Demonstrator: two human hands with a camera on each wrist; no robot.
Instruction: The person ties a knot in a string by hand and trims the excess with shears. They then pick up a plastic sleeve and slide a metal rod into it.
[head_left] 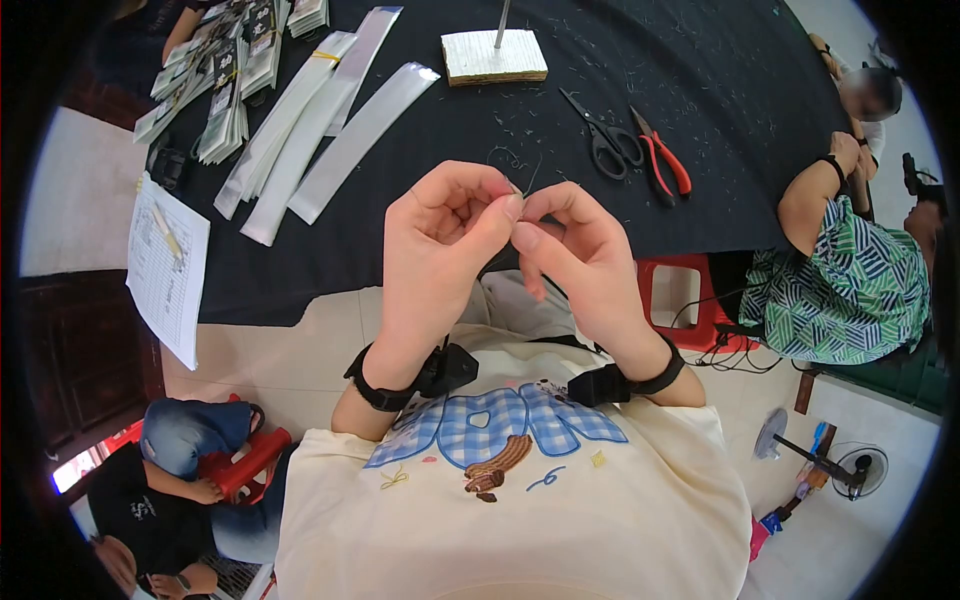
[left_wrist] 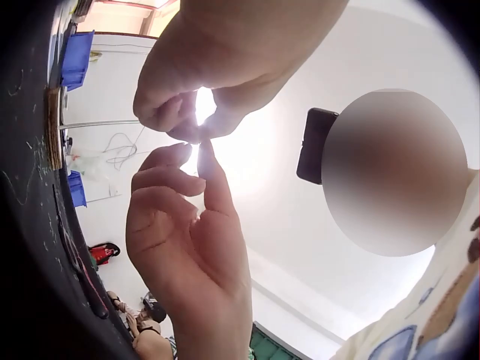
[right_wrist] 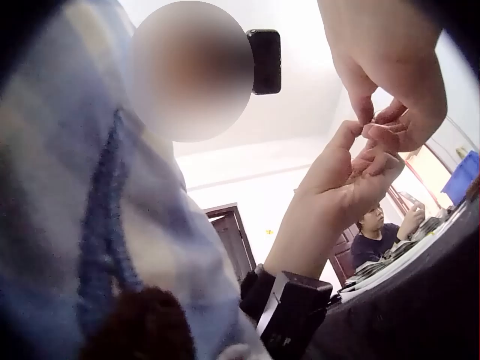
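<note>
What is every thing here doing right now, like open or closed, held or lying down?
Left hand, fingers curled, pinching a thin wire.
Right hand, pinching the same wire.
Scissors, closed, lying flat on the black table.
Pliers, lying flat, untouched.
Clear strips, lying flat, side by side.
Paper sheet, hanging over the table's edge.
Metal rod, upright in its block.

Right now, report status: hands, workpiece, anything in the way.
Left hand, right hand both pinching thin strand, raised together. Scissors, pliers on table beyond, clear of hands.
</note>
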